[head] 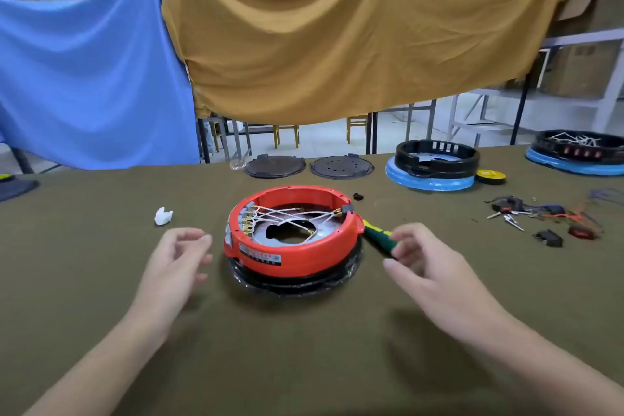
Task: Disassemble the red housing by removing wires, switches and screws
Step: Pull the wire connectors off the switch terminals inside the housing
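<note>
Red housing bears a white label, its print unreadable.

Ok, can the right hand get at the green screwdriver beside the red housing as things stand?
Probably yes. The right hand hovers open right by the screwdriver, which lies on the table against the red housing, its handle exposed with nothing over it.

A single head-worn wide-angle camera is looking forward and down across the olive surface. It is sitting close above the person's forearms, and is taking in the draped cloths hanging beyond the far edge.
</note>
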A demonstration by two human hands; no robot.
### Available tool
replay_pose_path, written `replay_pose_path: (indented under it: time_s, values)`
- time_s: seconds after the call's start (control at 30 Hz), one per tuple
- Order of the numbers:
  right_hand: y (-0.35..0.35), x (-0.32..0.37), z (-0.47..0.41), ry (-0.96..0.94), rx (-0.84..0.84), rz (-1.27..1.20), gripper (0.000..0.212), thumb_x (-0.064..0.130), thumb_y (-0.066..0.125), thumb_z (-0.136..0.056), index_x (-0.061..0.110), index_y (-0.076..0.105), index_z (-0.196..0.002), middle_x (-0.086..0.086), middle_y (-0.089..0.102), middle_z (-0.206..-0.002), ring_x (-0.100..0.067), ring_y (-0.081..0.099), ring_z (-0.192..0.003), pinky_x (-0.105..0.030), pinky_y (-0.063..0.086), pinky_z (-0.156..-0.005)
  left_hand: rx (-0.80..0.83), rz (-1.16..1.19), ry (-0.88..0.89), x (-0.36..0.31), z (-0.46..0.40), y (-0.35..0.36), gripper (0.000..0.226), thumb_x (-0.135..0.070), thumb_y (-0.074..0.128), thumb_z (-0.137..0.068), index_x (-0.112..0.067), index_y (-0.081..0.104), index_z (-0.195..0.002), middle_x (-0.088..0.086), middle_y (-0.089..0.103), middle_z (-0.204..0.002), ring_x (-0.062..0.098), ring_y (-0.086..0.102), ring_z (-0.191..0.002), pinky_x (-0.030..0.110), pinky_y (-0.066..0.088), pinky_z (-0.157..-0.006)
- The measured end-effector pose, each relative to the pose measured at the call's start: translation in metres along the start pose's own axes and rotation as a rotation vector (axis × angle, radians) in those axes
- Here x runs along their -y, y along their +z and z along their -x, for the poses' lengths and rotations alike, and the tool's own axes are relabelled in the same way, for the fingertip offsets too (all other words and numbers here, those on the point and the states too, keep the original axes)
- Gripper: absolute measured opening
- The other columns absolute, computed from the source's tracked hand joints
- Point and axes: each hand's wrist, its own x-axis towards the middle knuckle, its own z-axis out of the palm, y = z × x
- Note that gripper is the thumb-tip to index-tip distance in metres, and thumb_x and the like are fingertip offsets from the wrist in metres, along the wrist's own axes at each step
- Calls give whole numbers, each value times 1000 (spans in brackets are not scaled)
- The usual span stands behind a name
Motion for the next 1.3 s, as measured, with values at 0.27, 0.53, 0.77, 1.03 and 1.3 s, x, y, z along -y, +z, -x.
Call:
replay_pose_path:
  time_s: [0.27,0.53,0.77,1.03,1.3]
  values:
    - [72,-6,-98,132,-96,-72,35,38,58,-94,24,51,-126,3,52,-116,-17,49,-116,-37,41,-101,100,182,-108,31,-63,51,19,-40,57,-96,-28,65,-109,5,73,-105,14,71,-86,31,51,-73]
    - [74,-14,-94,30,-172,-45,25,46,54,-89,34,57,-111,15,54,-106,-5,54,-105,-30,41,-92,163,234,-47,37,-69,46,20,-30,61,-95,-24,69,-112,7,75,-104,19,72,-91,29,53,-75]
    - [69,-7,-87,3,-308,-182,9,32,62,-92,30,58,-83,7,64,-79,-15,63,-68,-46,56,-64,322,259,-132,32,-71,38,53,-45,67,-74,-31,58,-125,-2,68,-122,15,66,-111,41,46,-102]
    - [79,-14,-96,81,84,-350,43,47,72,-84,54,48,-119,27,65,-111,12,61,-99,-15,51,-74,123,136,-26,23,-63,30,19,-19,70,-87,-27,68,-104,6,72,-96,10,71,-76,24,52,-68]
    - [72,-17,-91,-138,-30,-609,59,27,64,-83,44,49,-137,12,62,-131,-13,58,-124,-45,51,-96,167,400,83,11,-58,37,49,-29,69,-80,-23,57,-127,-7,67,-123,16,62,-118,39,47,-98]
